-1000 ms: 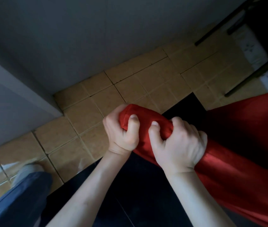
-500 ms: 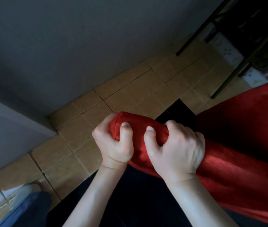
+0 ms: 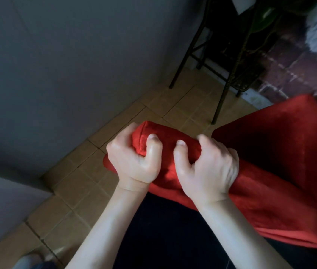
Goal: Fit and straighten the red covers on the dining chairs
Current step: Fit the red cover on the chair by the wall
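1. Head view: left hand (image 3: pixel 134 162) grips the rounded corner end of the red cover (image 3: pixel 270 171), thumb on top, fingers curled round it.
2. Right hand (image 3: pixel 208 167) just beside it, also clamped on the same bunched edge, thumb pressing the top.
3. Cover runs from both hands off to the right, stretched over a dark chair (image 3: pixel 163 230) below the wrists.
4. Tan tiled floor (image 3: pixel 87 183) under it, grey wall (image 3: pixel 66 65) left, dark metal-legged stand (image 3: pixel 221 98) upper right.
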`<state>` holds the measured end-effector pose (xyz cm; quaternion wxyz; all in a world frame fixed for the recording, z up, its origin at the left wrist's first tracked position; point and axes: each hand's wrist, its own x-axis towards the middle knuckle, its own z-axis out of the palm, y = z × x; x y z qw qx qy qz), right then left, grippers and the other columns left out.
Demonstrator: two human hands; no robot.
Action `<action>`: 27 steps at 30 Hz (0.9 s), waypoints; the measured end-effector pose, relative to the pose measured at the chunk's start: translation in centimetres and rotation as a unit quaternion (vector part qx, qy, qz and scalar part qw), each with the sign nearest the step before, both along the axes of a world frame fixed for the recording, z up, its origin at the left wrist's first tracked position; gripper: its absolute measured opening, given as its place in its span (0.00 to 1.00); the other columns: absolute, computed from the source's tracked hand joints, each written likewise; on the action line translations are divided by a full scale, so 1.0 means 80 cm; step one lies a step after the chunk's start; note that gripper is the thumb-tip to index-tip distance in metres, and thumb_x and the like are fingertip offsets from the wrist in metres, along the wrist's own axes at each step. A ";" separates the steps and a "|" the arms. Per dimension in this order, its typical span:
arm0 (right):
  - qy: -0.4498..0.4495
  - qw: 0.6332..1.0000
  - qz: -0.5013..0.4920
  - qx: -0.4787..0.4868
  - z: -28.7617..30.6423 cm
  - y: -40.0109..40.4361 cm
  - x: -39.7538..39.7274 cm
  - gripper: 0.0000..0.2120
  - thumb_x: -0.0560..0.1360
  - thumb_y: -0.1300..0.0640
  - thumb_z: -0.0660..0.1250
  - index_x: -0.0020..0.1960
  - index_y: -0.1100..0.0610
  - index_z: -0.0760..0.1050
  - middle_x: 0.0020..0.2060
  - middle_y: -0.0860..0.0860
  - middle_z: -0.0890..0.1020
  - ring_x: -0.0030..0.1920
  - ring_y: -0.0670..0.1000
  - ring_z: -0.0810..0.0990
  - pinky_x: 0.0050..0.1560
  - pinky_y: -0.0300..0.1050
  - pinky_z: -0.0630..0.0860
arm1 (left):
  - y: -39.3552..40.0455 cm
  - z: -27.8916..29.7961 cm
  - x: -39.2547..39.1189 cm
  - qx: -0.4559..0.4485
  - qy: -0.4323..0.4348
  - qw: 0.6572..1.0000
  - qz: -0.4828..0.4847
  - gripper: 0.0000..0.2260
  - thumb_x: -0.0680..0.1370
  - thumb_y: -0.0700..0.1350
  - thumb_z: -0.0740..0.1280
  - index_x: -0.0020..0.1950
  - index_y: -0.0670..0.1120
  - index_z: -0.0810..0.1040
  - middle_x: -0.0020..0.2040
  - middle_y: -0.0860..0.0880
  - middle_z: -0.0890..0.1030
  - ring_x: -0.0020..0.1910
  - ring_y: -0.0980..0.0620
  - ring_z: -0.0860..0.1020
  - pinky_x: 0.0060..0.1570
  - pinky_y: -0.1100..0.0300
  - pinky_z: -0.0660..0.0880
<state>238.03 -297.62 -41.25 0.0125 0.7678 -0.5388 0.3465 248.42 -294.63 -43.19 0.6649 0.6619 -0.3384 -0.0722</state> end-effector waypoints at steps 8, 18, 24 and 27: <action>-0.054 0.998 -0.014 0.005 0.065 -0.010 -0.072 0.22 0.70 0.44 0.58 0.35 0.62 0.77 0.26 0.55 0.78 0.27 0.58 0.76 0.41 0.44 0.61 | -0.014 0.073 -0.063 -0.041 -0.083 0.995 -0.041 0.11 0.69 0.49 0.59 0.28 0.52 0.62 0.23 0.52 0.63 0.23 0.52 0.63 0.24 0.58 0.62; -0.124 0.992 -0.019 0.002 0.122 -0.006 -0.173 0.23 0.71 0.42 0.57 0.37 0.61 0.79 0.29 0.54 0.81 0.29 0.58 0.77 0.41 0.45 0.64 | -0.009 0.152 -0.163 -0.050 -0.152 0.985 -0.066 0.11 0.69 0.50 0.59 0.30 0.57 0.58 0.24 0.56 0.61 0.23 0.57 0.61 0.28 0.62 0.58; -0.159 0.987 -0.018 0.002 0.146 0.003 -0.231 0.22 0.71 0.42 0.56 0.34 0.60 0.76 0.27 0.53 0.79 0.29 0.57 0.76 0.40 0.44 0.63 | 0.002 0.186 -0.222 -0.045 -0.179 0.981 -0.063 0.13 0.69 0.50 0.59 0.30 0.57 0.55 0.24 0.57 0.58 0.23 0.57 0.59 0.28 0.61 0.58; -0.163 0.987 -0.004 0.000 0.154 0.014 -0.260 0.23 0.71 0.42 0.56 0.36 0.60 0.78 0.29 0.53 0.81 0.31 0.58 0.78 0.40 0.45 0.65 | 0.016 0.194 -0.251 -0.044 -0.186 0.980 -0.055 0.13 0.69 0.50 0.60 0.30 0.58 0.56 0.24 0.58 0.58 0.23 0.58 0.60 0.29 0.63 0.58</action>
